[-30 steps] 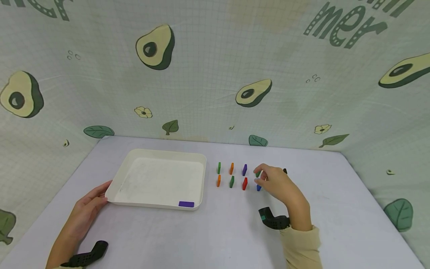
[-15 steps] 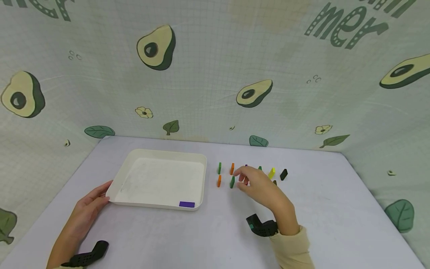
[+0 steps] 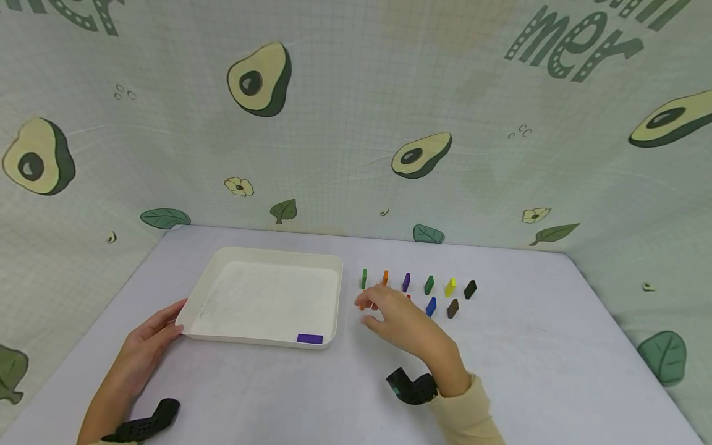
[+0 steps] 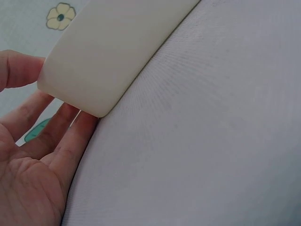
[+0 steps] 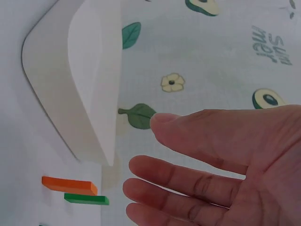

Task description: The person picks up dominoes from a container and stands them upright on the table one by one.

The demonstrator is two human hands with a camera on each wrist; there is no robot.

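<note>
Nearest to the person, the left hand (image 3: 146,346) rests on the grey table (image 3: 345,395) with its fingers straight and loose. The fingertips touch the near left corner of the white tray (image 3: 191,324). In the left wrist view the fingers (image 4: 56,136) lie under and beside that rounded corner, and they do not curl round it.

A little farther out, the right hand (image 3: 397,321) hovers over the table, just to the right of the tray. Its fingers are spread and relaxed, and it holds nothing. The fingertips are right by the orange block (image 3: 362,302) in the near row of little blocks. The right wrist view shows the open fingers (image 5: 188,181) with an orange block (image 5: 69,185) and a green block (image 5: 86,199) close by on the table.

Inside the tray, a purple block (image 3: 309,339) lies flat near the front right corner.

Farther back, more small blocks stand in two rows to the right of the tray. Behind the table hangs a cloth wall (image 3: 356,111) with avocado pictures.
</note>
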